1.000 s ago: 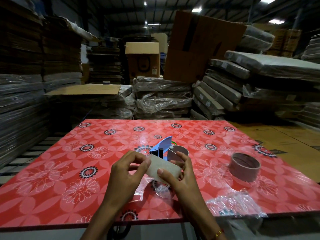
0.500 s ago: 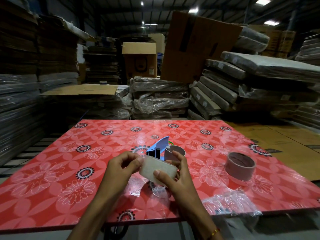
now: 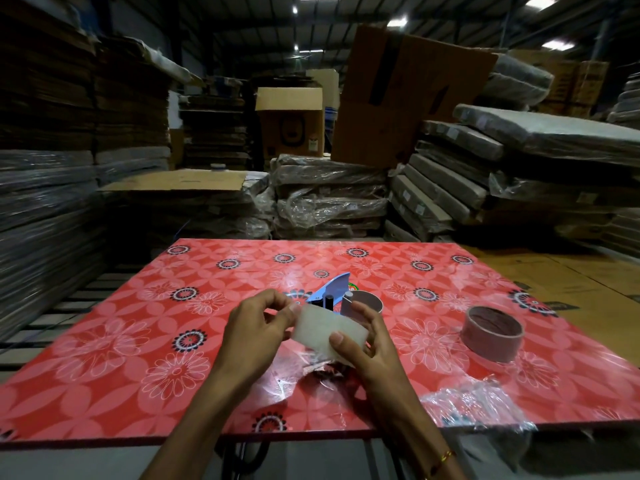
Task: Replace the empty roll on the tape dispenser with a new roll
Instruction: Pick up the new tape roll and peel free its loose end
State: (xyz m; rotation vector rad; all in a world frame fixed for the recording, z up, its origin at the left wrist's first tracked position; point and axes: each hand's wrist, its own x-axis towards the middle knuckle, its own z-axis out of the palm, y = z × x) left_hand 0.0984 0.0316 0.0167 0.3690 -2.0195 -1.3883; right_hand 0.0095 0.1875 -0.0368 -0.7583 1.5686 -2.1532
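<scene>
Fingers of both hands, left hand (image 3: 256, 327) and right hand (image 3: 367, 341), curl round the tape roll (image 3: 329, 330) (milky white). Just beyond sits the blue dispenser (image 3: 332, 292); a bare core (image 3: 493, 332) stands right.

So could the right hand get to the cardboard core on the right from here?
Probably yes, once freed: the right hand grips the new tape roll, but bare tabletop lies between it and the cardboard core.

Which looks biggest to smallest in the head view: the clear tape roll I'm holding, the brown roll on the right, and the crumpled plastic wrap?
1. crumpled plastic wrap, the widest spread.
2 and 3. clear tape roll and brown roll look about alike; the clear one is nearer the camera and partly covered by the left hand and right hand, so no ranking.
</scene>
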